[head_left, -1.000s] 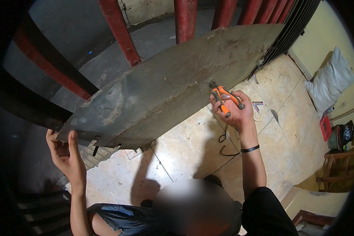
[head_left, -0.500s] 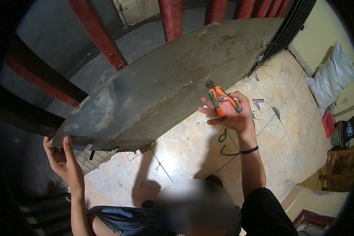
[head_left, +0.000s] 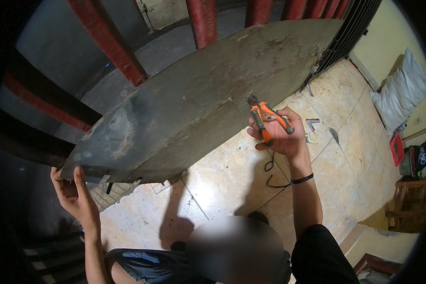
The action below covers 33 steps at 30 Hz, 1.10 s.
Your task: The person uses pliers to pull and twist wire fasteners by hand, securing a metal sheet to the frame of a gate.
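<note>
- Strongest light falls mid-scene on the tiled floor (head_left: 214,177), where a pale patch of glare washes out the tile surface.
- The lamp itself is out of view.
- Two soft-edged shadows (head_left: 176,213) stretch across the tiles toward the lower edge.
- The metal sheet (head_left: 189,99) is moderately lit, with a dull sheen near its left end.
- Beyond the red bars (head_left: 201,23) the area is dim, and the left side sinks nearly to black.
- The pliers (head_left: 266,134) look reasonably sharp.
- A smooth grey blurred oval (head_left: 234,251) hides the lower centre.
- Fisheye distortion bows the sheet's long edge; black vignetting rings the corners.
</note>
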Motion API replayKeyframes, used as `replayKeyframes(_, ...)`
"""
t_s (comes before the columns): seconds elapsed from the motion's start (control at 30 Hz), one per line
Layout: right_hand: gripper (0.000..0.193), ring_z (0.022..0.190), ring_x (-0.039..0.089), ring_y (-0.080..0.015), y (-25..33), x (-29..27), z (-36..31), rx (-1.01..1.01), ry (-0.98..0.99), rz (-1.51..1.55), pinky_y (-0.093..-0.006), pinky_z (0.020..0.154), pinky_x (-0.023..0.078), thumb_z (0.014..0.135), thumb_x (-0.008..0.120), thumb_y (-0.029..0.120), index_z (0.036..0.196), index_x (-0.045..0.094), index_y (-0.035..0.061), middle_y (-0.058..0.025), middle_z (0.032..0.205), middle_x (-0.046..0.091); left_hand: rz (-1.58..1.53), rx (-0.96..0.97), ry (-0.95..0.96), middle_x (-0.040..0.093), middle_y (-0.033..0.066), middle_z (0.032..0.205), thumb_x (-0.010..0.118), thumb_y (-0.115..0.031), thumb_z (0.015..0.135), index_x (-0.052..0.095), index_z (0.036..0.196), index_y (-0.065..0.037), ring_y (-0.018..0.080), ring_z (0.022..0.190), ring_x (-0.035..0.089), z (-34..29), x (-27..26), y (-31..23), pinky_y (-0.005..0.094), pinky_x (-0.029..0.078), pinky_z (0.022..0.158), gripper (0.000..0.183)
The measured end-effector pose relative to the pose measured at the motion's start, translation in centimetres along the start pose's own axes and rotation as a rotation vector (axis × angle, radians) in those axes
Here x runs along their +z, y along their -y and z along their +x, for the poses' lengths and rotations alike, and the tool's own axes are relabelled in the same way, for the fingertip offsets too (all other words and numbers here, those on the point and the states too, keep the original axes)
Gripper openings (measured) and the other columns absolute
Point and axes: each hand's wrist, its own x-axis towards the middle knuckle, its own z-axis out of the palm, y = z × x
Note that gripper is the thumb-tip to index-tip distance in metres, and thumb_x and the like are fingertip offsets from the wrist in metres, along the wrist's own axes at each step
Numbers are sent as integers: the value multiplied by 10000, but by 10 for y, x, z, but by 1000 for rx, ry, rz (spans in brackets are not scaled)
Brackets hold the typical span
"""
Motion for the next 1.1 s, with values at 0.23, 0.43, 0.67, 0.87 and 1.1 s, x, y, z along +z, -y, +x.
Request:
replayKeyframes(0.23,527,894,687,-266,7,-4,0,0,-85,51,-367,588,608,916,476,340,1336,506,22,-212,1204,607,15,8,16,630,27,1114,645,-48,1019,530,1316,-4,77,1074,602,0,1,-3,219,480,951,321)
replayKeyframes(0.43,521,862,682,-225,3,2,3,-45,-123,-78,-293,556,557,931,484,333,1340,500,10,-195,1173,607,15,-10,-20,634,20,1089,634,-49,1027,530,1331,-8,67,1049,597,0,1,-1,207,464,946,323)
replayKeyframes(0.67,407,718,503,-106,-3,13,8,69,-96,-23,-242,602,440,988,523,332,1264,540,34,-11,895,524,26,-16,-6,633,30,1146,634,-51,1028,530,1342,-2,71,1058,603,-1,-3,4,218,472,957,334)
replayKeyframes(0.87,305,727,477,-109,-12,11,13,15,-69,-64,-263,623,404,969,561,325,1110,537,55,5,868,488,128,27,-3,650,64,1220,625,-179,1054,498,1439,19,133,1146,608,1,-9,15,277,439,1037,452)
replayKeyframes(1.1,253,724,497,-131,-28,30,15,-79,-158,-181,-313,639,429,965,551,304,1077,533,78,-8,852,478,112,22,14,657,58,1186,624,-185,1055,520,1416,19,102,1098,594,2,-8,5,268,449,1000,428)
